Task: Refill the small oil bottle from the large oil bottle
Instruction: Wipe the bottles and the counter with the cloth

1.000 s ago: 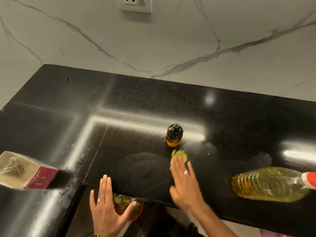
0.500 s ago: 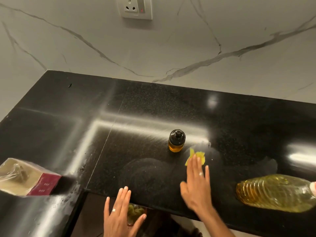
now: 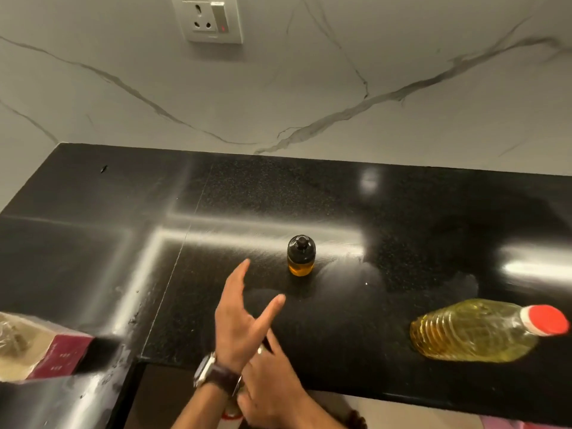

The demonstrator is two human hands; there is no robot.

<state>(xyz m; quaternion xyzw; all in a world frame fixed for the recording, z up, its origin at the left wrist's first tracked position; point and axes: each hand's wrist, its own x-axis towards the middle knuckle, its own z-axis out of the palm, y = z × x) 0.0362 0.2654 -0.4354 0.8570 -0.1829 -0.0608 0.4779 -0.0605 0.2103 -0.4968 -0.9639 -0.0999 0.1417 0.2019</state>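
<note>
The capped small bottle (image 3: 301, 256) stands mid-counter; the big bottle (image 3: 476, 330) lies at right. The left hand (image 3: 240, 320) reaches out spread and empty; the right hand's (image 3: 272, 388) grip cannot be told. Pouring seems unstarted: next, uncap both.

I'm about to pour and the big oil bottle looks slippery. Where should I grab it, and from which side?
The big bottle lies on its side, red cap pointing right. Probably best to come from above and wrap the hand around the ribbed body near its middle, where the ridges give purchase, then stand it upright.
</note>
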